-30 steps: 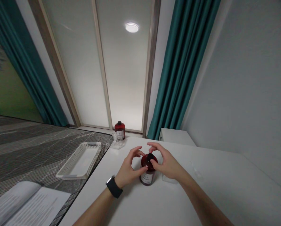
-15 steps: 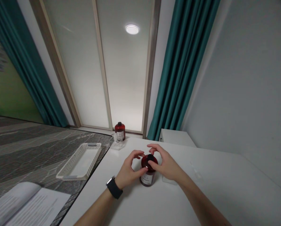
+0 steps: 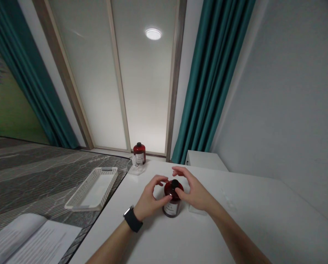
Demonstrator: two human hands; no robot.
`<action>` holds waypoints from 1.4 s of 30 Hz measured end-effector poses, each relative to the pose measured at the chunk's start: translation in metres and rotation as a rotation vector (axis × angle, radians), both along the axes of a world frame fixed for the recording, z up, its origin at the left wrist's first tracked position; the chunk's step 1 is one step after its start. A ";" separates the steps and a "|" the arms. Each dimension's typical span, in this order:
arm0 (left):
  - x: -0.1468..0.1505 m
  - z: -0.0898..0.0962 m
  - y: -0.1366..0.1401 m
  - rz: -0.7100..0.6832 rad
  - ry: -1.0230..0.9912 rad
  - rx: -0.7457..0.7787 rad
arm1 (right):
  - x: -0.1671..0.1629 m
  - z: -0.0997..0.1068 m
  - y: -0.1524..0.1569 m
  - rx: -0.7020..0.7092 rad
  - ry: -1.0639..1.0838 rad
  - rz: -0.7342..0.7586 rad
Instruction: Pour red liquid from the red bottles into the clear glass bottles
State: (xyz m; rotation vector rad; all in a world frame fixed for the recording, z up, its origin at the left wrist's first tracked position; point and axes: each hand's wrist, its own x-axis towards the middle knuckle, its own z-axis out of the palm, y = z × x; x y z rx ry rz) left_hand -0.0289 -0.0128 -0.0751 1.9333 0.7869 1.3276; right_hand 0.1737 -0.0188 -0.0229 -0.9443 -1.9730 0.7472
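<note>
A dark red-brown bottle (image 3: 171, 209) with a white label and a black cap (image 3: 175, 183) stands upright on the white table (image 3: 158, 245). My left hand (image 3: 152, 196), below a black wristwatch, curves round the bottle's shoulder, thumb across the front and fingers at the far left side. On the other side, my right hand (image 3: 192, 190) hovers about the cap. Its thumb is beside the cap and its forefinger is raised, with a gap between them. Partly hidden under the right wrist lies a clear, flat item (image 3: 197, 210).
A second red-brown bottle (image 3: 140, 154) stands at the table's far left corner, behind a clear container (image 3: 136, 168). Left of the table, a white basket (image 3: 102, 200) and an open book (image 3: 47, 234) lie on a grey patterned surface. Faint clear plastic (image 3: 229, 202) lies at right.
My right thumb and fingers have parted slightly from the cap, leaving more of it showing. My left hand stays on the bottle, which remains in place.
</note>
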 end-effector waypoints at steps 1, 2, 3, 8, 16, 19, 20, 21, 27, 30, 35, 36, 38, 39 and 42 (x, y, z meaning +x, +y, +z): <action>0.000 0.000 0.000 0.002 0.000 -0.002 | 0.000 0.000 0.000 0.001 -0.002 -0.031; 0.000 0.001 0.000 0.004 0.001 -0.003 | 0.000 0.001 0.000 0.004 -0.004 -0.051; 0.000 0.001 -0.001 0.006 0.002 -0.002 | 0.000 0.001 0.000 0.005 -0.005 -0.052; 0.000 0.002 -0.001 -0.002 0.002 0.002 | 0.001 -0.001 0.000 0.030 -0.011 0.030; 0.000 0.002 -0.002 -0.008 -0.006 -0.010 | -0.003 -0.003 -0.001 0.027 -0.009 -0.042; 0.000 0.002 -0.002 -0.009 -0.009 -0.013 | -0.002 -0.001 -0.001 0.040 0.007 -0.028; 0.001 0.002 -0.002 -0.008 -0.013 -0.013 | -0.002 -0.001 -0.001 0.046 0.009 -0.023; 0.001 0.001 -0.002 -0.005 -0.018 -0.013 | -0.002 0.000 -0.001 0.052 0.010 -0.019; 0.001 -0.001 -0.001 0.003 -0.046 -0.018 | -0.004 0.002 -0.002 0.087 0.038 -0.010; 0.002 -0.001 -0.002 0.003 -0.047 -0.024 | -0.004 0.001 -0.001 0.093 0.042 0.001; 0.002 0.000 -0.002 0.013 -0.052 -0.045 | -0.004 0.000 0.000 0.090 0.045 0.034; 0.002 0.000 -0.002 0.012 -0.051 -0.046 | -0.004 0.000 0.000 0.094 0.051 0.046; 0.002 -0.001 -0.002 0.010 -0.049 -0.043 | -0.004 0.000 0.000 0.103 0.061 0.061; 0.002 -0.001 -0.002 0.010 -0.048 -0.041 | -0.005 0.000 0.000 0.106 0.056 0.059; 0.002 -0.002 -0.002 0.017 -0.048 -0.040 | -0.006 -0.001 0.001 0.097 0.018 0.010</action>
